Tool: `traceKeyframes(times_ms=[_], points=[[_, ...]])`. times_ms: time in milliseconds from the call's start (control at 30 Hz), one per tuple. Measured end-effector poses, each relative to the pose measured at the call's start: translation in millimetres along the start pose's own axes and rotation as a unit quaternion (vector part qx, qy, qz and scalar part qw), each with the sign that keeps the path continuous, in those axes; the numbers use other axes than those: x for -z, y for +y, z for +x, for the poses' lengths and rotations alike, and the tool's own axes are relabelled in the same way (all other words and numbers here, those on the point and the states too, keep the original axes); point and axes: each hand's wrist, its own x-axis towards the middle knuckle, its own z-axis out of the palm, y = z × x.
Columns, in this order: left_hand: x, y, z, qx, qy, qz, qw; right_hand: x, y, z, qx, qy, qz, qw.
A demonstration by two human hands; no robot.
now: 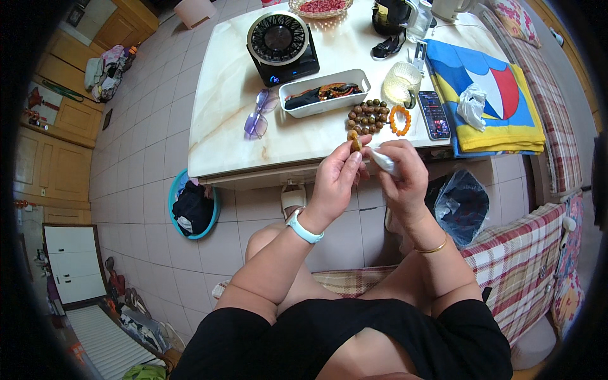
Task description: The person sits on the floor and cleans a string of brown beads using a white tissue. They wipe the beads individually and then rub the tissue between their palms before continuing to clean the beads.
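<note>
My left hand (335, 183), with a pale blue watch band on its wrist, pinches a small amber-brown bead or pendant (356, 144) near the table's front edge. Beside it, my right hand (406, 171) grips a white tissue or cloth (385, 163), whose tip points towards the pendant. Just beyond my fingers lies a coiled string of brown beads (368, 116); whether the pendant is joined to it is unclear. An orange bead bracelet (400, 120) rests right of the string. Behind them, a white plastic tray (304, 112) holds dark and reddish beaded items.
On the marble-patterned table (223, 142) stand a black fan (278, 38), tinted glasses (258, 114), a glass mug (401, 84), a smartphone (434, 115) and a folded towel (522, 109) with crumpled tissue (472, 107). Below are a lined bin (460, 209) and a blue laundry basin (215, 216).
</note>
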Motion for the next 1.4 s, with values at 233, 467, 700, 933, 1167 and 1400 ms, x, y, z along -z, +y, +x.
traceKeyframes(times_ms=[233,467,700,933,1167,1400], points=[[-5.9,-12.1,-0.1,-0.060,0.024,-0.021,0.998,-3.6,-5.7,2.1,0.046,-0.011,-0.060,0.997],[-2.0,-2.0,-5.0,-0.010,-0.022,0.068,0.997,-0.6,-5.2,3.1,0.028,0.000,-0.071,0.997],[-1.5,0.3,-4.0,-0.023,-0.034,0.029,0.999,-2.2,-7.6,4.2,0.068,0.009,-0.090,0.994],[1.5,-5.0,-3.7,-0.008,-0.051,0.055,0.997,-1.0,-2.1,3.6,0.054,0.008,-0.087,0.995],[-1.7,-6.3,-3.0,-0.040,-0.034,0.053,0.997,-1.0,-7.6,6.4,0.067,-0.008,-0.080,0.995],[2.2,-10.6,-4.7,-0.041,-0.044,0.169,0.984,3.3,-0.4,5.3,0.014,-0.011,-0.089,0.996]])
